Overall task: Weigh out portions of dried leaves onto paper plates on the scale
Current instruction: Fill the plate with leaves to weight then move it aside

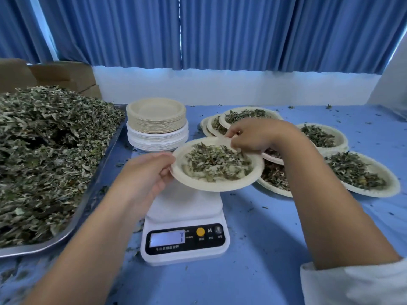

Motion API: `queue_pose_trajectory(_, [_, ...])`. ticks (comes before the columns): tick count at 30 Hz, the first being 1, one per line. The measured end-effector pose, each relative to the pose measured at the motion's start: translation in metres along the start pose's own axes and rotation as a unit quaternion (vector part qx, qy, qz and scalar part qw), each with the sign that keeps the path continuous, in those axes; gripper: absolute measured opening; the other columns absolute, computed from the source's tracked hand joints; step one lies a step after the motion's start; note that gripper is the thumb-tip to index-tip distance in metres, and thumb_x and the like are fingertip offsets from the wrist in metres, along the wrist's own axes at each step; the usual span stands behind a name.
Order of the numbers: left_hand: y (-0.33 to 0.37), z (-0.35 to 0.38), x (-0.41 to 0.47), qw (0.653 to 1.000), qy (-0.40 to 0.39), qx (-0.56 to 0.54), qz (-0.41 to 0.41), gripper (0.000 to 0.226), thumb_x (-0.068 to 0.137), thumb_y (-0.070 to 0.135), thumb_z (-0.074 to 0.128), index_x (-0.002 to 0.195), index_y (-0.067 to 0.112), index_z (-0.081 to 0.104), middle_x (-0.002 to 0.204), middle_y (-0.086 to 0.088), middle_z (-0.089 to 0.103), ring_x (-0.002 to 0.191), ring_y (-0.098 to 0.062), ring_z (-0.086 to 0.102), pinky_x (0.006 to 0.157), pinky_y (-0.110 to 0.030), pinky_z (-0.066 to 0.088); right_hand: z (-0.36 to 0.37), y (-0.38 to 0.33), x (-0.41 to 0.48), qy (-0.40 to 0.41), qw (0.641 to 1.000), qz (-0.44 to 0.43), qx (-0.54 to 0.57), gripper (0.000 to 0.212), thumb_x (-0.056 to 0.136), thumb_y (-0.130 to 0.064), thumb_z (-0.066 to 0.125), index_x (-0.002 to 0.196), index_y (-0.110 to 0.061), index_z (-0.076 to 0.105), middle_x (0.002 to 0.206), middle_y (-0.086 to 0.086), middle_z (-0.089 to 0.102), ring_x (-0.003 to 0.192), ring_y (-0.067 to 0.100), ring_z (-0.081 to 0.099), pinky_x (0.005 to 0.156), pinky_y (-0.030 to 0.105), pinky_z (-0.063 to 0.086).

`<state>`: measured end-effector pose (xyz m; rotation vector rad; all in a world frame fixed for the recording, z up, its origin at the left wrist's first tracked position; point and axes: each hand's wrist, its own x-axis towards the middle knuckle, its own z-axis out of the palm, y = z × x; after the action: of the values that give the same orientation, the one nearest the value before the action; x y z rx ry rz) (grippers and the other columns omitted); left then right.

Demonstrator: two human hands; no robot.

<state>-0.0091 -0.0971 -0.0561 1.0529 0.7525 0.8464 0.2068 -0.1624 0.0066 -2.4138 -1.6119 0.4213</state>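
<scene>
Blue pleated curtains (pixel 220 29) hang across the whole back wall; below them a blue-covered table (pixel 264 249), dotted with leaf crumbs, fills the rest of the view; at its left edge a metal tray (pixel 100 172) carries a high heap of dried leaves (pixel 48 155), with brown cardboard boxes (pixel 66 75) behind it; at the right lie several filled paper plates (pixel 363 172), overlapping one another, each with its own portion of leaves; between tray and filled plates stands a stack of empty plates (pixel 156 124), tan ones on top of white ones; in front of the stack sits a white digital scale (pixel 185 238), its platform partly hidden; over the back of that platform is the paper plate (pixel 220 187) now being handled, loaded with a portion of leaves (pixel 217 164) and shifted a little to the right of the scale; whether it rests on the platform or is raised off it I cannot tell; the left hand (pixel 145 175) pinches the plate's left rim between thumb and fingers; the right hand (pixel 253 134), reaching out of a white sleeve (pixel 352 282), grasps the far right rim with its fingers curled over the edge; the scale's lit display (pixel 167 238) shows a single digit that looks like 7.
</scene>
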Motion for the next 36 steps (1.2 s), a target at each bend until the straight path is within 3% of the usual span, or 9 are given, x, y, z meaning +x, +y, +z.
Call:
queue_pose_trajectory(3, [-0.012, 0.027, -0.010, 0.999, -0.035, -0.029, -0.022, 0.009, 0.089, -0.003, 0.056, 0.086, -0.002, 0.064, 0.064, -0.006, 0.070, 0.056, -0.008, 0.066, 0.056, -0.020, 0.056, -0.014, 0.016, -0.008, 0.015, 1.000, 0.007, -0.015, 0.023, 0.091, -0.020, 0.055, 0.110, -0.030, 0.063, 0.106, -0.003, 0.061, 0.080, 0.011, 0.056, 0.050, 0.023, 0.046])
queue_pose_trajectory(6, [-0.019, 0.049, -0.017, 0.997, -0.040, -0.066, -0.031, 0.005, 0.088, -0.002, 0.058, 0.089, -0.001, 0.063, 0.064, -0.005, 0.071, 0.057, -0.009, 0.067, 0.053, -0.018, 0.054, -0.026, 0.032, -0.019, 0.034, 0.999, 0.015, -0.008, 0.023, 0.089, -0.020, 0.060, 0.109, -0.031, 0.066, 0.099, -0.007, 0.063, 0.080, 0.010, 0.057, 0.061, 0.023, 0.045])
queue_pose_trajectory(12, [-0.029, 0.102, -0.019, 0.994, -0.050, -0.090, -0.022, 0.008, 0.089, -0.002, 0.057, 0.087, 0.001, 0.063, 0.070, -0.005, 0.072, 0.060, -0.008, 0.068, 0.054, -0.018, 0.054, -0.045, 0.072, -0.036, 0.089, 0.993, 0.073, -0.013, 0.029, 0.087, -0.013, 0.049, 0.104, 0.000, 0.068, 0.101, 0.018, 0.067, 0.071, 0.019, 0.048, 0.062, 0.029, 0.037])
queue_pose_trajectory(19, [-0.052, 0.188, -0.029, 0.990, -0.071, -0.116, -0.040, 0.024, 0.089, -0.005, 0.054, 0.071, 0.006, 0.065, 0.064, -0.002, 0.070, 0.059, -0.007, 0.066, 0.053, -0.017, 0.054, -0.058, 0.143, -0.054, 0.138, 0.980, 0.137, 0.036, 0.027, 0.084, -0.013, 0.048, 0.096, 0.002, 0.067, 0.079, 0.012, 0.058, 0.056, 0.019, 0.039, 0.050, 0.025, 0.032])
queue_pose_trajectory(24, [-0.068, 0.229, -0.026, 0.990, -0.078, -0.101, -0.057, 0.024, 0.090, -0.005, 0.054, 0.070, 0.006, 0.063, 0.063, -0.002, 0.069, 0.060, -0.008, 0.065, 0.053, -0.018, 0.054, -0.068, 0.188, -0.063, 0.146, 0.975, 0.159, 0.048, 0.029, 0.085, -0.016, 0.049, 0.101, -0.002, 0.068, 0.099, 0.024, 0.066, 0.064, 0.019, 0.043, 0.058, 0.029, 0.034])
queue_pose_trajectory(27, [-0.078, 0.247, -0.023, 0.989, -0.077, -0.106, -0.072, 0.022, 0.090, -0.005, 0.055, 0.072, 0.004, 0.063, 0.063, -0.004, 0.069, 0.056, -0.008, 0.066, 0.052, -0.018, 0.054, -0.074, 0.207, -0.064, 0.140, 0.974, 0.170, 0.056, 0.033, 0.084, -0.013, 0.048, 0.107, 0.003, 0.065, 0.095, 0.024, 0.065, 0.068, 0.019, 0.041, 0.061, 0.029, 0.033])
queue_pose_trajectory(30, [-0.088, 0.262, -0.020, 0.989, -0.069, -0.106, -0.072, 0.022, 0.090, -0.004, 0.056, 0.072, 0.004, 0.065, 0.066, -0.005, 0.070, 0.057, -0.008, 0.067, 0.054, -0.019, 0.054, -0.079, 0.221, -0.061, 0.134, 0.973, 0.182, 0.052, 0.037, 0.082, -0.009, 0.046, 0.112, 0.007, 0.059, 0.124, 0.025, 0.058, 0.077, 0.019, 0.038, 0.066, 0.037, 0.033])
queue_pose_trajectory(34, [-0.098, 0.285, -0.015, 0.989, -0.059, -0.120, -0.060, 0.024, 0.091, -0.002, 0.056, 0.069, 0.006, 0.065, 0.060, -0.003, 0.069, 0.055, -0.007, 0.066, 0.057, -0.019, 0.056, -0.085, 0.239, -0.059, 0.113, 0.975, 0.187, 0.043, 0.034, 0.084, -0.008, 0.046, 0.109, 0.011, 0.057, 0.099, 0.029, 0.056, 0.074, 0.018, 0.035, 0.063, 0.036, 0.033])
queue_pose_trajectory(36, [-0.103, 0.298, -0.012, 0.988, -0.048, -0.134, -0.065, 0.021, 0.091, -0.002, 0.055, 0.073, 0.005, 0.064, 0.066, -0.005, 0.070, 0.060, -0.009, 0.067, 0.057, -0.020, 0.056, -0.087, 0.250, -0.057, 0.111, 0.975, 0.186, 0.043, 0.029, 0.084, -0.007, 0.045, 0.102, 0.014, 0.055, 0.123, 0.027, 0.057, 0.078, 0.017, 0.036, 0.066, 0.041, 0.040])
